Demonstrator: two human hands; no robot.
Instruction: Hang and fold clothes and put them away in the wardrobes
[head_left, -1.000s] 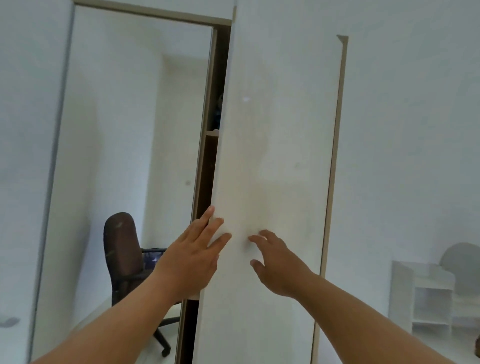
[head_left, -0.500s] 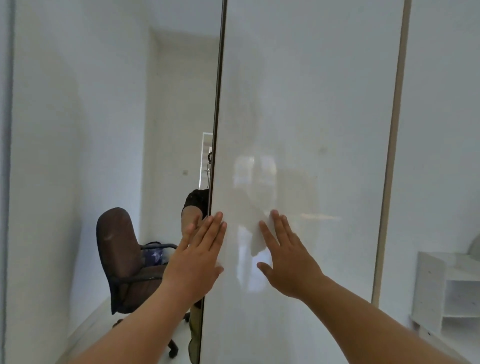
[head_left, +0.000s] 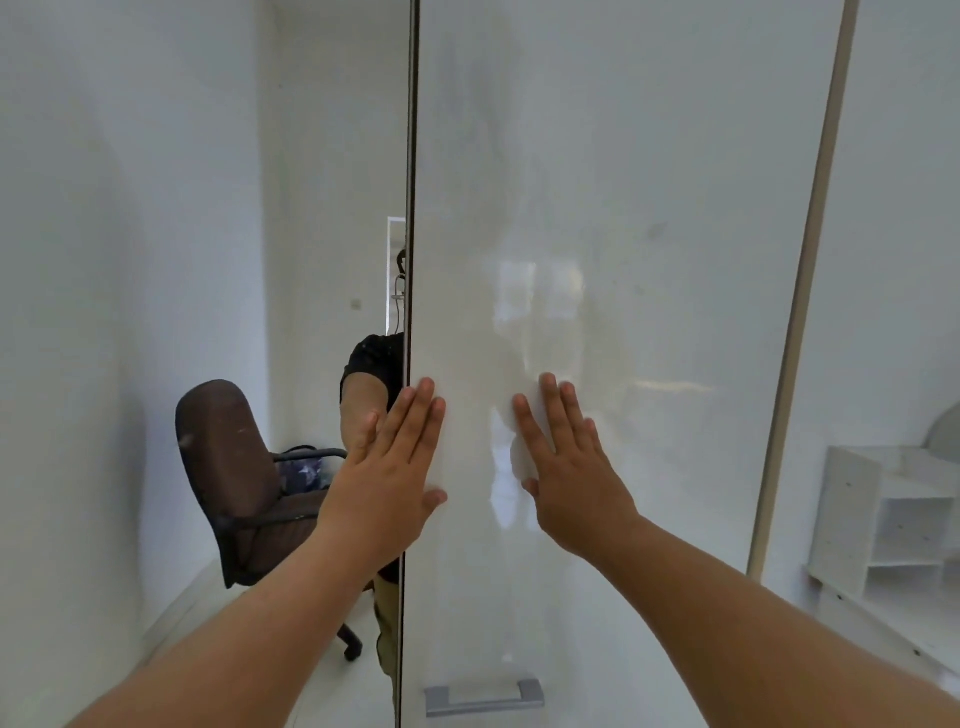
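Note:
A glossy white wardrobe door (head_left: 649, 208) fills the middle of the view and stands flush with the mirrored door (head_left: 156, 260) on its left. My left hand (head_left: 389, 473) lies flat on the white door's left edge, fingers straight. My right hand (head_left: 566, 467) presses flat on the same door a little to the right, fingers spread. A grey metal handle (head_left: 483, 696) sits low on the white door. No clothes are in view.
The mirrored door reflects a brown office chair (head_left: 234, 483) and a person's arm and dark sleeve (head_left: 371, 384). A tan strip (head_left: 800, 291) marks the white door's right edge. A white shelf unit (head_left: 893, 525) stands at the right.
The white door has swung from ajar to flush with the mirrored door, hiding the shelves inside. Both hands went from reaching to lying flat on the door.

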